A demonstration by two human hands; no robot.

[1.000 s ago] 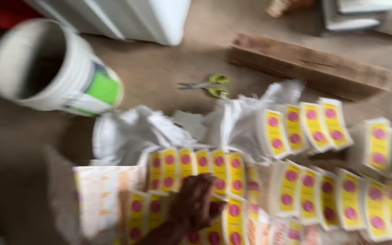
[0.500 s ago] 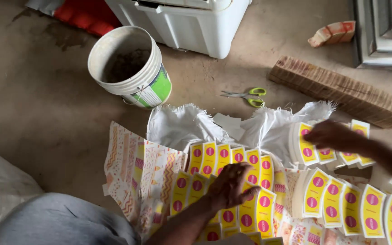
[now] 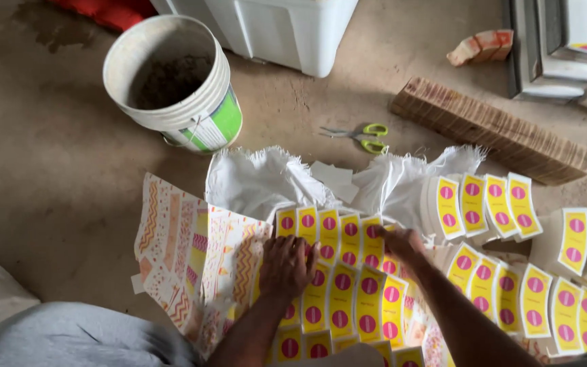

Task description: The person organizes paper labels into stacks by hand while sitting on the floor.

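Your left hand: fingers spread, palm down, pressed flat on the fanned yellow cards, pinching nothing. Your right hand: just beside it, resting on the same cards, fingers bent loosely over the upper row; whether they pinch a card cannot be told.

Yellow cards: slim curved strips, each with a pink dot ringed in white, overlapping like roof tiles in rows directly in front of you. Long axis of each strip runs away from you towards the bucket side, the rows themselves running left to right; the strips at the right lean slightly outward.

Further stacks of cards: same pattern, standing in white bundles to the right, near but apart from your hands.

Patterned sheets: orange, pink and yellow zigzag print, lying flat, touching the left edge of the cards.

White sack: frayed cloth, spread beneath and beyond the cards.

Floor: bare brown concrete, stained.

Bucket: white with green label, upright, dark residue inside, well beyond the sack.

Scissors: green handles, lying flat between sack and a white plastic box

Cardboard bundle: long brown block, lying aslant at upper right
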